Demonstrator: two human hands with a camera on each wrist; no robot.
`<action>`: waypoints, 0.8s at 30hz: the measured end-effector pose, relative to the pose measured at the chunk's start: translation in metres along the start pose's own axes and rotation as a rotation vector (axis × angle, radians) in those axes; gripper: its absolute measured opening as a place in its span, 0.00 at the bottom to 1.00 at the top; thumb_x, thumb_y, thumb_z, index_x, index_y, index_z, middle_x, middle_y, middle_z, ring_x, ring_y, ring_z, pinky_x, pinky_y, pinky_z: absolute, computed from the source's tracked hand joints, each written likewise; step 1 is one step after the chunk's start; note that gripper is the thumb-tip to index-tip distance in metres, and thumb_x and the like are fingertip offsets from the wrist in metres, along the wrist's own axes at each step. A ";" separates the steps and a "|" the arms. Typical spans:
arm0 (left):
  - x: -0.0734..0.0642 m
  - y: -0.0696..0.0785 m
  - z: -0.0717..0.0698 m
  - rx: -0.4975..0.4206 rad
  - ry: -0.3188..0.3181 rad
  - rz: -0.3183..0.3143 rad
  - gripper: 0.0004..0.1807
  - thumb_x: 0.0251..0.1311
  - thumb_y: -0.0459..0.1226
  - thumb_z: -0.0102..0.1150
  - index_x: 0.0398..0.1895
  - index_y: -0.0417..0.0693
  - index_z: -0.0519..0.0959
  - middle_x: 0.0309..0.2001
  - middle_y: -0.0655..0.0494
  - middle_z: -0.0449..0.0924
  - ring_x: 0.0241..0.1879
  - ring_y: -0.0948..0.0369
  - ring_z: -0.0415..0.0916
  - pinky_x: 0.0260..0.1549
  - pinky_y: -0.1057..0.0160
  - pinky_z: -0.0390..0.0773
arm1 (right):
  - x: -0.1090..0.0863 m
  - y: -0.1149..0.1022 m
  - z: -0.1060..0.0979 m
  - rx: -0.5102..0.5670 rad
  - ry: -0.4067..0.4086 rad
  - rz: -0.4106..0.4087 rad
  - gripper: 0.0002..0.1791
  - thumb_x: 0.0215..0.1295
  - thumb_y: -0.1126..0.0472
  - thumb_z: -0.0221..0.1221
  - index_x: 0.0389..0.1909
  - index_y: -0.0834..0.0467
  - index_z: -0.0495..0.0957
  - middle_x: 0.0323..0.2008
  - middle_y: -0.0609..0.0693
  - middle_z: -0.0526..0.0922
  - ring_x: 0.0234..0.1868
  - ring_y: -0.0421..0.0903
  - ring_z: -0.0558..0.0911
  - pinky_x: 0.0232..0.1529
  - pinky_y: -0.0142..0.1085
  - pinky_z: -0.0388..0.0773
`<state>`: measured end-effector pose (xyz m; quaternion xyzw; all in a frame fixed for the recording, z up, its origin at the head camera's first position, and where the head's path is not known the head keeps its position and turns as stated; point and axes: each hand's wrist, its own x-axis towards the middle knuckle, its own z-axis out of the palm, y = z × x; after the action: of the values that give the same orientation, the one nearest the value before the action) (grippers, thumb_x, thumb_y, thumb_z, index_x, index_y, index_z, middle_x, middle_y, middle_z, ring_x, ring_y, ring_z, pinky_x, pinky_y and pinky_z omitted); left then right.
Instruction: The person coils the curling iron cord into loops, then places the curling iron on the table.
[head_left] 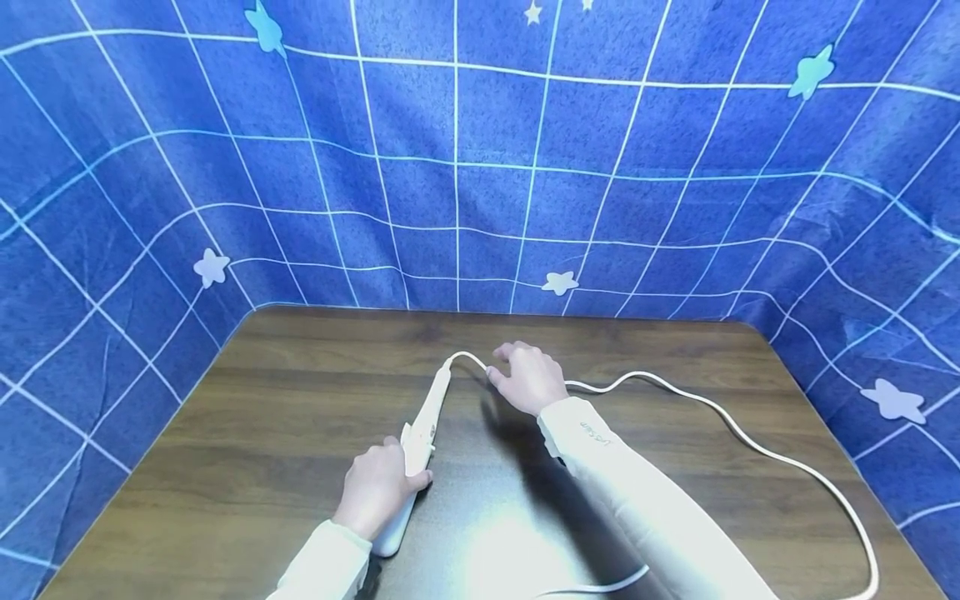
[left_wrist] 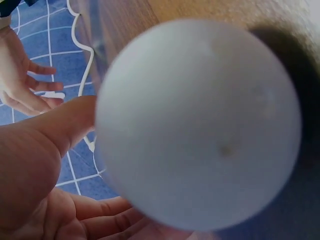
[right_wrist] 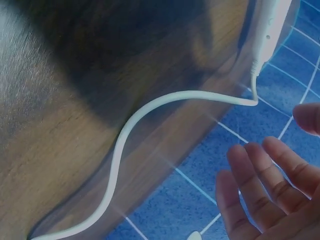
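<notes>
A white curling iron point(head_left: 431, 410) lies slantwise over the wooden table, its cord end pointing away from me. My left hand point(head_left: 375, 485) grips its thick barrel, thumb along the right side and fingers round the left. The rounded tip of the iron point(left_wrist: 200, 125) fills most of the left wrist view and hides part of the fingers. My right hand point(head_left: 529, 379) hovers over the white cord point(head_left: 712, 408) just right of the iron. Seen from the right wrist, its fingers point(right_wrist: 260, 197) are loosely bent, with nothing between them and the cord beside them.
The cord runs in a wide curve along the right of the brown wooden table point(head_left: 285, 417), and a piece of it shows at the front edge. A blue cloth point(head_left: 487, 200) with a white grid and stars hangs behind and at both sides.
</notes>
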<state>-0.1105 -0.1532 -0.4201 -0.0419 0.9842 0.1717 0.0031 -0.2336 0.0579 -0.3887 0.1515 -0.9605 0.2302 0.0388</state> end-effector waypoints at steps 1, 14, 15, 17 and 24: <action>0.000 0.000 0.000 -0.001 0.003 0.001 0.34 0.46 0.50 0.76 0.37 0.26 0.74 0.26 0.35 0.79 0.28 0.39 0.82 0.25 0.45 0.79 | 0.001 0.000 0.001 -0.007 0.002 -0.001 0.21 0.69 0.48 0.61 0.57 0.54 0.83 0.54 0.54 0.85 0.52 0.57 0.84 0.46 0.54 0.80; 0.001 -0.002 0.005 0.018 -0.008 0.003 0.32 0.46 0.48 0.76 0.38 0.27 0.74 0.27 0.38 0.78 0.28 0.40 0.82 0.25 0.45 0.79 | 0.008 0.006 0.016 -0.048 -0.026 0.023 0.19 0.68 0.49 0.63 0.54 0.53 0.84 0.48 0.52 0.86 0.47 0.59 0.86 0.43 0.54 0.81; 0.001 -0.002 0.005 0.021 -0.007 0.004 0.32 0.46 0.48 0.75 0.38 0.27 0.74 0.27 0.38 0.78 0.28 0.40 0.82 0.25 0.46 0.79 | 0.009 0.005 0.017 -0.049 -0.034 0.025 0.19 0.67 0.49 0.63 0.54 0.53 0.84 0.47 0.53 0.85 0.47 0.59 0.85 0.43 0.54 0.80; 0.001 -0.002 0.004 0.023 -0.010 0.005 0.31 0.46 0.48 0.75 0.37 0.27 0.75 0.27 0.39 0.78 0.28 0.41 0.81 0.24 0.46 0.79 | 0.009 0.004 0.018 -0.049 -0.049 0.032 0.19 0.67 0.49 0.63 0.54 0.53 0.84 0.47 0.53 0.85 0.47 0.60 0.85 0.43 0.54 0.80; 0.003 -0.003 0.004 0.021 -0.030 -0.002 0.29 0.46 0.47 0.73 0.35 0.29 0.75 0.27 0.41 0.77 0.27 0.43 0.80 0.24 0.47 0.78 | 0.011 0.002 0.025 -0.050 -0.082 0.035 0.18 0.68 0.49 0.63 0.53 0.53 0.84 0.41 0.52 0.83 0.46 0.59 0.85 0.42 0.54 0.80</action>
<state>-0.1137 -0.1551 -0.4254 -0.0405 0.9858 0.1618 0.0186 -0.2444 0.0451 -0.4097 0.1428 -0.9693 0.2003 -0.0007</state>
